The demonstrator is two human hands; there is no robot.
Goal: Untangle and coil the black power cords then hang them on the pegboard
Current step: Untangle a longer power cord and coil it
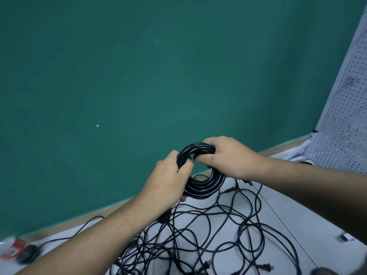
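Above the tangled cords (198,245), left hand (168,181) and right hand (228,157) each curled round one black coil (206,185).

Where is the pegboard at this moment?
In the head view the white pegboard stands at the far right edge, beyond the right hand, where the table meets the green wall.

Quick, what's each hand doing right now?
Left hand: grips the coiled cord.
Right hand: grips the top of the same coil.
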